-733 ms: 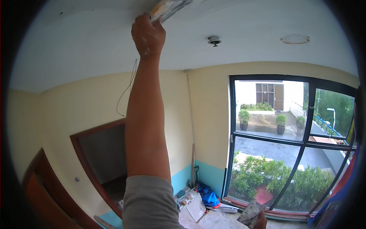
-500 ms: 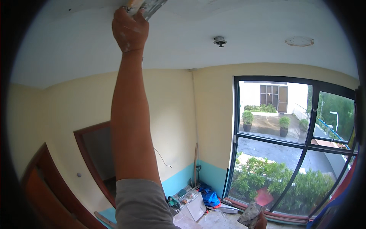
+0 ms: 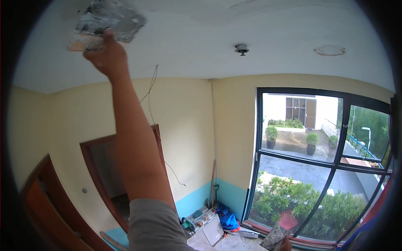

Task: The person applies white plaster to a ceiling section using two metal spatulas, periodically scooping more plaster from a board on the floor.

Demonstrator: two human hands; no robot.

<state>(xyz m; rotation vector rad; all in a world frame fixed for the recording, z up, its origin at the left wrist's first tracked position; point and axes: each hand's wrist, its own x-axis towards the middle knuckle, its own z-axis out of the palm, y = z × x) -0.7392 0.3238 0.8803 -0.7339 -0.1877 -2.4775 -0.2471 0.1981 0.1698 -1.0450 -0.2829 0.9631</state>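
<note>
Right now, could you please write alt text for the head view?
A raised left hand presses a plaster-smeared trowel flat against the white ceiling. Below are yellow walls, a brown doorway and a large dark-framed window.

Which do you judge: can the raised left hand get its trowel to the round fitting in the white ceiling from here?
Probably not: the left hand presses the trowel to the ceiling well apart from the round fitting, arm nearly outstretched.
</note>
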